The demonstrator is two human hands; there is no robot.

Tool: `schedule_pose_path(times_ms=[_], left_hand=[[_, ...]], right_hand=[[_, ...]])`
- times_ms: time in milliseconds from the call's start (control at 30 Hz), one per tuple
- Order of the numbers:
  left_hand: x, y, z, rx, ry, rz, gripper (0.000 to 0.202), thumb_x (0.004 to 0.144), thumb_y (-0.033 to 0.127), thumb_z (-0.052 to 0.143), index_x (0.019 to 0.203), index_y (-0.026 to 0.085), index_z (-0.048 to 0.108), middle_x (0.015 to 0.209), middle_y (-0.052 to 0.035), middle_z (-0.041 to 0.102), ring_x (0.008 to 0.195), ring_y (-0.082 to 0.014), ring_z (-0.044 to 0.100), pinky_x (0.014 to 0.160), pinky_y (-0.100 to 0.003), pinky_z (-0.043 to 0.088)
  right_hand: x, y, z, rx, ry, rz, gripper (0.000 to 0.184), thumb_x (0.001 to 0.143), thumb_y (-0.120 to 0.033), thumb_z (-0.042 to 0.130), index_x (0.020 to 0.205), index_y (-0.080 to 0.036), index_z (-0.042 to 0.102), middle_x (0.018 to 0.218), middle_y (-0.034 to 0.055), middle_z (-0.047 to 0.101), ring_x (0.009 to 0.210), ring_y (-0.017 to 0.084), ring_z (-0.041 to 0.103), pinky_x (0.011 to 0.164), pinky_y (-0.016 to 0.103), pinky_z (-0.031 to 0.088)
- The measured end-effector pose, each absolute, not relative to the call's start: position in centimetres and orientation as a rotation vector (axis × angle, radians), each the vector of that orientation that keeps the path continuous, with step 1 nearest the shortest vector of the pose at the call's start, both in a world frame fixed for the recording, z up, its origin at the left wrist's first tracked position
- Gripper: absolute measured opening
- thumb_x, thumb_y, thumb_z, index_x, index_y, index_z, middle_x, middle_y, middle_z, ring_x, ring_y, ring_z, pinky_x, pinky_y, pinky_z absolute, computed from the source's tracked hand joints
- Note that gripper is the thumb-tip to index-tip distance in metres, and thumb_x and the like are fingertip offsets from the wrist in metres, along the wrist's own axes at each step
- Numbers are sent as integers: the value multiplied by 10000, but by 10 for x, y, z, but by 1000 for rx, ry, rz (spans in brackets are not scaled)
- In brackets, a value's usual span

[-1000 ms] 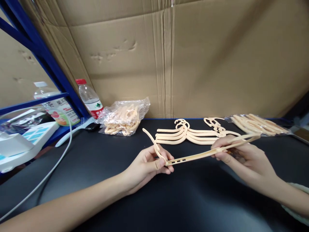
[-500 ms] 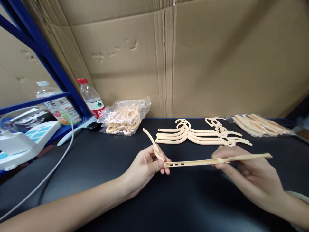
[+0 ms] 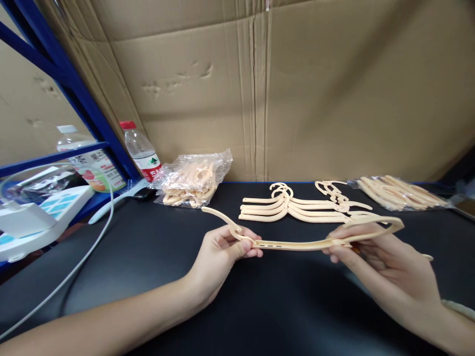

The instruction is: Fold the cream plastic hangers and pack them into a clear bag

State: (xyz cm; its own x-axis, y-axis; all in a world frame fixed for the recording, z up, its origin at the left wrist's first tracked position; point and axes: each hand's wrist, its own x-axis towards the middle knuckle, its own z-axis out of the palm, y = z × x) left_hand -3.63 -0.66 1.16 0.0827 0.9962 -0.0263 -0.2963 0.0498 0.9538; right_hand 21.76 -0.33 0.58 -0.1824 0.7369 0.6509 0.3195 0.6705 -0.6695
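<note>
Both hands hold one beige plastic hanger [image 3: 293, 245] above the black table, stretched crosswise between them. My left hand [image 3: 226, 252] pinches its left end, where a curved piece slants up and away to the left. At the other end my right hand [image 3: 382, 267] grips it by the joint with the hook [image 3: 389, 226], which bends up and to the right. Three small slots show in the bar near the left fingers. Behind lie several beige hangers [image 3: 267, 210] in a row, with loose hook and arm pieces [image 3: 332, 190] at their right.
Clear bags of beige hanger parts lie at back left [image 3: 195, 180] and back right [image 3: 403, 192]. A red-capped bottle [image 3: 143, 153] stands by the blue rack [image 3: 74, 104]. A white cable [image 3: 89, 247] crosses the table's left side. A cardboard sheet [image 3: 208, 89] closes off the back.
The hanger has been turned in my hands: its left piece now leans further left, and the hook at the right has swung up into view. Both hands keep their grip.
</note>
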Motion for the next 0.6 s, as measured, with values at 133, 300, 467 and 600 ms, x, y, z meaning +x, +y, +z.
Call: schedule_pose_path(times_ms=[133, 300, 467, 600], left_hand=[[-35, -8, 12, 944, 959, 1252, 258, 592, 275, 887, 744, 114, 754, 759, -65, 729, 681, -140, 681, 681, -190, 556], [-34, -10, 14, 828, 970, 1257, 243, 620, 266, 864, 765, 110, 748, 898, -88, 740, 682, -159, 705, 687, -205, 569], [-35, -16, 15, 780, 1005, 1106, 159, 685, 208, 741, 796, 105, 694, 873, -120, 735, 642, -188, 706, 632, -238, 567], [-31, -33, 17, 1006, 992, 798, 82, 755, 199, 611, 791, 133, 643, 840, -88, 714, 610, -172, 687, 568, -247, 555]], right_hand=[[215, 0, 7, -888, -1708, 562, 84, 884, -319, 642, 935, -254, 632, 844, 33, 644, 632, 156, 663, 575, 241, 581], [214, 9, 12, -981, -1578, 712, 184, 857, -400, 663, 881, -222, 621, 703, 24, 648, 572, 156, 626, 527, 242, 564], [221, 25, 13, -1004, -1504, 706, 258, 817, -470, 688, 848, -218, 643, 722, 21, 634, 653, 160, 619, 632, 260, 560], [228, 38, 10, -1057, -1496, 756, 290, 783, -491, 710, 823, -211, 644, 818, 34, 642, 695, 164, 618, 687, 288, 541]])
